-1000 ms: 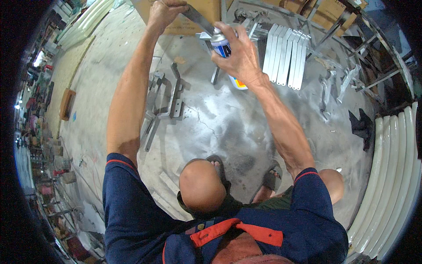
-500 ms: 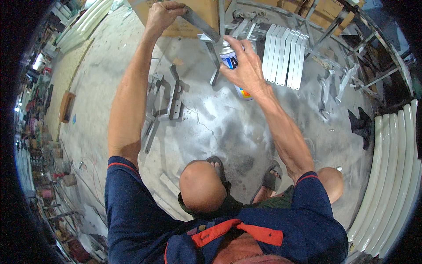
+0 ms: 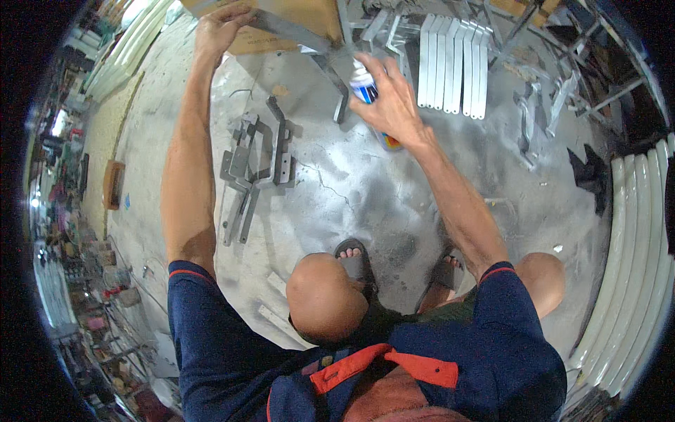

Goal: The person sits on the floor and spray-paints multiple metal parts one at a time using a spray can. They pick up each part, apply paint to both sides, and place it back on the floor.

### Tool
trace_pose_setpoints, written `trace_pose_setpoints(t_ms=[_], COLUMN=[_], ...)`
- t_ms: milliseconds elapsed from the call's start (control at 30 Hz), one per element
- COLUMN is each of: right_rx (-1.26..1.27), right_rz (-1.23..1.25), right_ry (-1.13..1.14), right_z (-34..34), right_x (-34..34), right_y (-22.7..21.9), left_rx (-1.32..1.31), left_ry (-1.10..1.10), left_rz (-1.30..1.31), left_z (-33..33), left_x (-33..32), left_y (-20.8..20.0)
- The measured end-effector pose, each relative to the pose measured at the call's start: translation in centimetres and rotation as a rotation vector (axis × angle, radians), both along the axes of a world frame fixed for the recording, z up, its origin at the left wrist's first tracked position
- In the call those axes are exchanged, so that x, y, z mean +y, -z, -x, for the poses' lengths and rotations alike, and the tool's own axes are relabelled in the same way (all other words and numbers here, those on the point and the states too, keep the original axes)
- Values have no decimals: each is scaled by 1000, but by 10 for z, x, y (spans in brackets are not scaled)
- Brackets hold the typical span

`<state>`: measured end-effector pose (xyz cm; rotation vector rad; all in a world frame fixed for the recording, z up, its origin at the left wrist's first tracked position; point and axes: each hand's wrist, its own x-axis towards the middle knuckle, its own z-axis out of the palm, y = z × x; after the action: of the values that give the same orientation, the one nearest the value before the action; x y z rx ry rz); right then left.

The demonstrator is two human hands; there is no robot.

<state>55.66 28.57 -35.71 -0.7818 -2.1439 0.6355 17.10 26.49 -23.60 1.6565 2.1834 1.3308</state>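
My left hand (image 3: 223, 32) is raised at the far left, its fingers closed on the end of a grey metal bracket (image 3: 285, 28). The flat bracket slants down to the right, in front of a cardboard box (image 3: 309, 13). My right hand (image 3: 394, 102) is wrapped round a spray can (image 3: 364, 90) with a white top and a blue and white label. Its index finger lies on the nozzle, close to the bracket's right end. Another bent bracket (image 3: 332, 84) shows just below the held one.
Several silver-painted bars (image 3: 455, 67) lie in a row at the back right. Bare grey brackets (image 3: 242, 162) are piled on the concrete floor (image 3: 330, 183) at left. A metal frame (image 3: 598, 77) stands far right, above long pale tubes (image 3: 633, 260). A brown block (image 3: 112, 184) lies left.
My left hand has moved left with the bracket, further from the can. The right hand keeps its grip on the can with little movement. The whole view has shifted slightly.
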Motion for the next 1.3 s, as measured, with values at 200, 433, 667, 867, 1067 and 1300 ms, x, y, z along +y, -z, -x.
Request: trace_pose_setpoints(t_ms=[200,433,667,867,1067,1300], right_rx=[70,284,379,-48,224,405], right_rz=[10,-55,-378,-62,-165,39], right_ry=[-42,-116,-301,-119,-86,31], right_z=[17,17,44,15,18,33], right_x=[11,11,37,46,40,-2], right_y=[18,9,-33,-12,33,70], left_rx=[-120,-334,-474,-446,-486,-468], left_ry=[-21,70,117,107,133,39], left_rz=[-31,-77,-91,-98,-103,-145], left_z=[14,42,48,55,62,78], left_x=[-17,-41,-51,-55,-49,-67], left_y=[1,14,16,19,22,30])
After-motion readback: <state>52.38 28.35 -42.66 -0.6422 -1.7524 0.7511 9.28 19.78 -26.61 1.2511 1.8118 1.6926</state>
